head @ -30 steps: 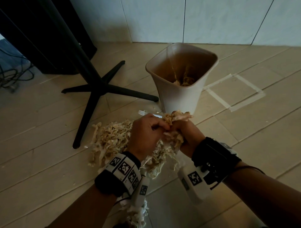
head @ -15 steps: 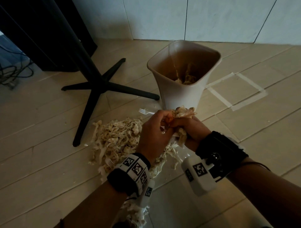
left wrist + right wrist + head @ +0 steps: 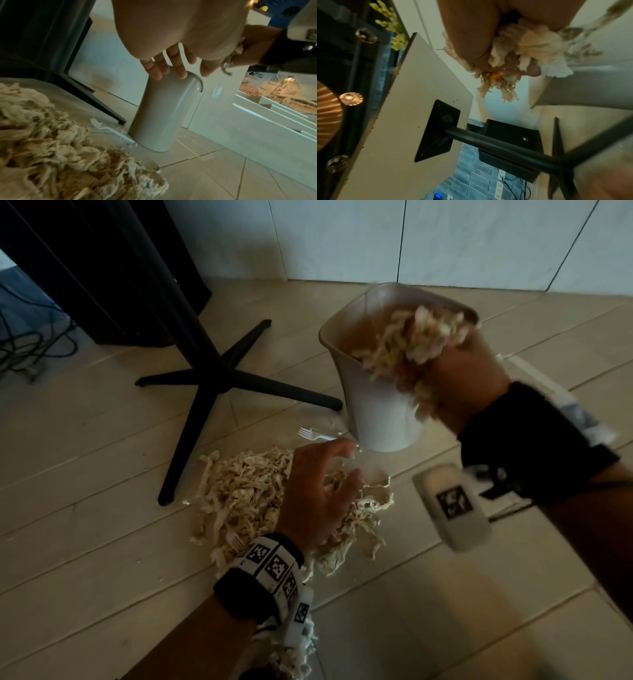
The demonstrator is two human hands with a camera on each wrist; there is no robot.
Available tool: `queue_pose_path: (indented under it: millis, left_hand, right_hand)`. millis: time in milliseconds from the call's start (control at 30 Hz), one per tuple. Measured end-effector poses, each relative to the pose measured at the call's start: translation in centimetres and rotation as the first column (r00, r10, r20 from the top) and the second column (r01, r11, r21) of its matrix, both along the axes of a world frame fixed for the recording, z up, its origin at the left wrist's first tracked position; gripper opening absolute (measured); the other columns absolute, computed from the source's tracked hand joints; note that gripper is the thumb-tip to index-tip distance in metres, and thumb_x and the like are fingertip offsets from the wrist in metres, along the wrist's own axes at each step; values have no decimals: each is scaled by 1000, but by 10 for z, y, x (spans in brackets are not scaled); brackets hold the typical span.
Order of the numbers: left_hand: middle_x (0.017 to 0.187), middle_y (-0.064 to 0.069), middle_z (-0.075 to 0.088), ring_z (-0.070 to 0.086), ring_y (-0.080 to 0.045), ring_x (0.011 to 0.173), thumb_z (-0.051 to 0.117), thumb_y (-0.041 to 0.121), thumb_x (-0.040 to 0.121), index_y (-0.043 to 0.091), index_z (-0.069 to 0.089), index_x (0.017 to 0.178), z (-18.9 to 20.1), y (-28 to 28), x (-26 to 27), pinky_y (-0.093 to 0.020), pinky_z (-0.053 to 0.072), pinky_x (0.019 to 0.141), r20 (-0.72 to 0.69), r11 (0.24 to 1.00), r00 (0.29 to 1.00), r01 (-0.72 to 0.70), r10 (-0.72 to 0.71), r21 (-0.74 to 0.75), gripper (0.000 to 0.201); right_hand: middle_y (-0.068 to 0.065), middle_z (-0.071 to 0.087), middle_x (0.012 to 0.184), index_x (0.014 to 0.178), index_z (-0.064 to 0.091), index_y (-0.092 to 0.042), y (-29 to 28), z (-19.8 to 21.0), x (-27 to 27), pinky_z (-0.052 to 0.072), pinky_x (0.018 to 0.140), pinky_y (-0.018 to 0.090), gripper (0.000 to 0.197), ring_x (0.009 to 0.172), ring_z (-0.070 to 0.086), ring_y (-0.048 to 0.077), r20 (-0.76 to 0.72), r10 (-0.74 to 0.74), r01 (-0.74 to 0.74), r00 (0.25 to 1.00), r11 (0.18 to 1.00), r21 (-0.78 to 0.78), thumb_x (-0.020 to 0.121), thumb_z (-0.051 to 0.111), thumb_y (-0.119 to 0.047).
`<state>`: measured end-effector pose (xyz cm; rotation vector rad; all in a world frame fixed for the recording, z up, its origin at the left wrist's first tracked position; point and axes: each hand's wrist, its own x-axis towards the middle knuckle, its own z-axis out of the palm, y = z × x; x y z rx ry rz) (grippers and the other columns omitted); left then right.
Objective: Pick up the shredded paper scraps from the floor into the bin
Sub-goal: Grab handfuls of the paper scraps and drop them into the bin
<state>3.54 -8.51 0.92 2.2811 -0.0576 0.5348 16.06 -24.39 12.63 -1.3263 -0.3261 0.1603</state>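
A pale bin (image 3: 380, 419) stands on the tiled floor near the wall, seen side-on as the bin (image 3: 159, 112) in the left wrist view. My right hand (image 3: 455, 371) grips a clump of shredded paper (image 3: 407, 344) at the bin's near right rim, strands hanging over the opening; the same clump (image 3: 518, 54) fills the right wrist view. A heap of shredded paper (image 3: 246, 494) lies on the floor before the bin. My left hand (image 3: 322, 491) hovers over the heap's right side, fingers spread and holding nothing. In the left wrist view its fingers (image 3: 178, 63) are straight above the heap (image 3: 51, 155).
A white plastic fork (image 3: 315, 435) lies on the floor beside the bin's base. A black cross-shaped table base (image 3: 219, 378) spreads left of the bin. A dark cabinet (image 3: 85, 268) and cables stand at the back left. Tape marks the floor right of the bin.
Both hands held one clump over the heap before. My right hand has carried it up to the bin's rim. My left hand let go and stayed low over the heap.
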Motion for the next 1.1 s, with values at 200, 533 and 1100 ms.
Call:
queue_pose_path:
  millis: [200,533,1100]
  left_hand:
    - [105,-3,64,43,5,105,72,11,85,12,65,111,-25,23,-2,1,33,88,-24,994,998,-63,66,87,26]
    - [107,9,63,51,-19,108,63,29,83,30,62,110,-70,78,-18,-39,41,94,-207,954,953,-164,219,252,28]
    - [161,-1,18,26,-38,143,63,66,76,47,29,146,-96,182,51,-52,35,111,-773,907,501,-61,388,416,80]
  right_hand:
    - [6,59,75,74,59,-16,24,26,73,53,62,31,24,68,61,19,148,4,-4,989,1000,2,93,50,-4]
    - [11,53,125,121,51,-27,36,-22,130,46,89,36,46,109,55,27,280,57,198,958,574,-795,78,66,-32]
    - [4,38,145,142,32,-44,45,6,77,38,89,32,58,125,44,26,341,191,230,920,440,-868,92,57,-31]
